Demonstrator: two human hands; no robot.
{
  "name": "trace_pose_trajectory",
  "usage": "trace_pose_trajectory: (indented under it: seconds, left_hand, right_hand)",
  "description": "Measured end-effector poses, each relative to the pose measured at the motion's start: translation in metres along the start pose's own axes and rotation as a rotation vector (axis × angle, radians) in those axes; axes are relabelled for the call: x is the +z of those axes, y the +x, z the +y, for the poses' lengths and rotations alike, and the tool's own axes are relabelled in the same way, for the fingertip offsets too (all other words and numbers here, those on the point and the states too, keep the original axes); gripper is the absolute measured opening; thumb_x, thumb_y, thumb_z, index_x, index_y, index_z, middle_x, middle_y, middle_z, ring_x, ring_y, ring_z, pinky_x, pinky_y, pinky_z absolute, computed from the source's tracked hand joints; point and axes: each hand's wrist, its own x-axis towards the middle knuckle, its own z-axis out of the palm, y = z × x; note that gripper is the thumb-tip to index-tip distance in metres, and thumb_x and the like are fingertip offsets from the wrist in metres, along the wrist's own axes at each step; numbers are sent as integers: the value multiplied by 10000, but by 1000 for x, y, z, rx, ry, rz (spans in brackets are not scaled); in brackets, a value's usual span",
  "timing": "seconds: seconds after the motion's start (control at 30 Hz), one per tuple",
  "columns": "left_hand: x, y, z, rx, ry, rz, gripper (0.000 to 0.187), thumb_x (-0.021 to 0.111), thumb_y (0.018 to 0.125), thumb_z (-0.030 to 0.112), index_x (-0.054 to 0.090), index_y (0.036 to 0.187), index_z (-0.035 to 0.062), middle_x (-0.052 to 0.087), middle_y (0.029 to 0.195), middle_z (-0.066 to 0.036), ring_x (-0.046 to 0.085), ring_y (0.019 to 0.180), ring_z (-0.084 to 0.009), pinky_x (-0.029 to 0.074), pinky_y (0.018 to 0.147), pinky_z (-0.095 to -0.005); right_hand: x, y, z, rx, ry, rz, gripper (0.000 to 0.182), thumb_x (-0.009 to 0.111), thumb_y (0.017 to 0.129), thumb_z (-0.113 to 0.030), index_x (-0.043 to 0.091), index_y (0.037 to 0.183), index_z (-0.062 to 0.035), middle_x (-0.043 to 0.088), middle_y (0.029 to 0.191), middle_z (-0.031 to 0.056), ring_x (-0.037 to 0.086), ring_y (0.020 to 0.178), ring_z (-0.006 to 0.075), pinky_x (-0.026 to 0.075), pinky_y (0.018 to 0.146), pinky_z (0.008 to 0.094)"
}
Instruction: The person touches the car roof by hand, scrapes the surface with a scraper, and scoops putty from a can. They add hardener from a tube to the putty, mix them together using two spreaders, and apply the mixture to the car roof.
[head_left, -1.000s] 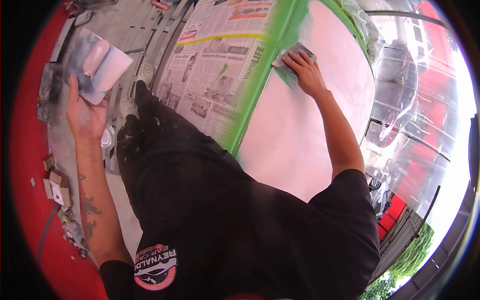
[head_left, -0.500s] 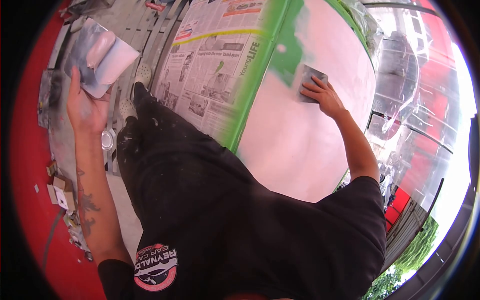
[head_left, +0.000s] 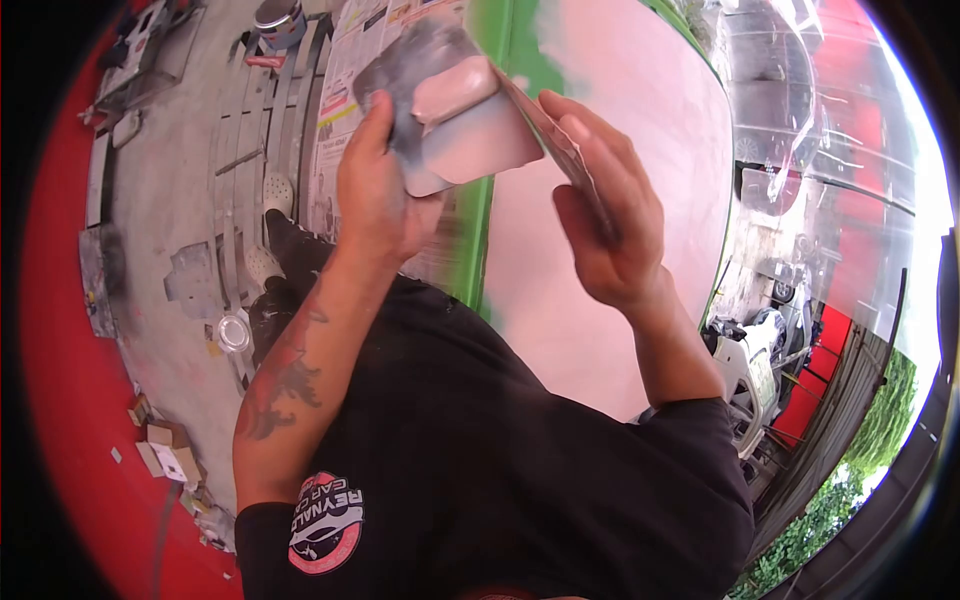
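My left hand (head_left: 380, 195) grips a grey-smeared putty board (head_left: 395, 75) by its near edge, thumb on top. A thick pale pink mound of body filler (head_left: 458, 88) lies on the board, with a thinner smear below it. My right hand (head_left: 625, 215) holds a thin flat spreader (head_left: 562, 150) between thumb and fingers. Seen nearly edge-on, the spreader meets or comes very close to the board's right edge. Both hands are above a car panel (head_left: 610, 330) coated in pale pink filler, with green paint (head_left: 482, 235) along its left edge.
Masking newspaper (head_left: 335, 130) covers the surface left of the green edge. A metal rack (head_left: 290, 110), a pot (head_left: 280, 22) and a round lid (head_left: 234, 333) are on the left. Clear plastic sheeting (head_left: 840, 120) hangs at right. A cardboard box (head_left: 170, 450) sits lower left.
My right hand has lifted the spreader off the pink panel and brought it to the board. My left hand has moved right with the board, now over the panel's left edge.
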Motion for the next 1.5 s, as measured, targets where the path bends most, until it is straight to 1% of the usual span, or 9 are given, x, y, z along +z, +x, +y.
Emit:
trace_pose_trajectory:
  seconds: [0.2,0.33,0.53,0.63,0.87,1.0,1.37,1.47,1.5]
  left_hand:
    - [30,-16,2,-30,-25,-172,361,458,997,301,519,1214,19,604,1141,-105,625,1014,-233,524,874,-390]
    - [32,-20,41,-25,-71,-308,381,448,996,331,541,1209,29,613,1151,-80,609,1050,-223,490,923,-376]
    - [-15,-17,94,29,-44,-459,466,394,1007,365,499,1280,2,579,1249,-105,559,1160,-257,416,1019,-399]
    - [-32,-20,110,41,-43,-496,470,382,1011,353,481,1295,-7,560,1279,-117,541,1186,-267,400,1032,-425]
    - [-54,-27,143,283,150,-105,339,476,989,250,544,1216,6,635,1166,-100,639,1019,-223,539,855,-358]
    - [-76,-21,167,194,140,-248,365,465,993,293,527,1235,27,616,1196,-74,608,1083,-219,491,931,-389]
    - [-108,-31,207,256,178,-191,328,522,973,277,562,1184,30,646,1141,-61,642,987,-191,537,800,-316]
    - [-127,-41,222,317,192,-81,299,544,963,259,578,1153,31,660,1105,-59,652,951,-184,546,748,-303]
    - [-129,-47,225,319,191,-84,299,544,963,259,578,1153,31,660,1105,-59,652,951,-184,546,748,-303]
  right_hand:
    - [-16,-41,38,76,-710,-158,740,619,666,128,544,1319,-215,531,1213,149,532,1092,336,455,838,425]
    - [-13,-106,125,457,-903,-230,534,503,814,33,552,1280,-225,561,1185,73,532,1095,291,420,824,431]
    - [-4,-130,205,773,-943,-366,513,451,829,37,545,1280,-190,556,1270,4,491,1206,242,372,936,442]
    - [4,-128,226,736,-956,-338,518,437,831,44,557,1277,-189,557,1287,-24,489,1221,214,371,941,435]
    - [5,-156,191,682,-754,-338,467,467,822,16,599,1226,-179,579,1277,-20,519,1186,191,395,916,439]
    - [6,-195,144,707,-672,-413,505,473,799,51,598,1234,-174,572,1293,-13,504,1217,190,381,949,439]
    - [28,-281,22,827,-636,-572,552,520,748,61,584,1244,-173,529,1340,-11,456,1262,211,351,981,456]
    - [21,-278,5,792,-559,-728,494,525,756,46,624,1186,-176,587,1256,5,504,1205,216,356,982,458]
    - [15,-265,-3,935,-566,-1086,464,525,760,42,645,1152,-175,614,1205,17,536,1159,217,360,980,461]
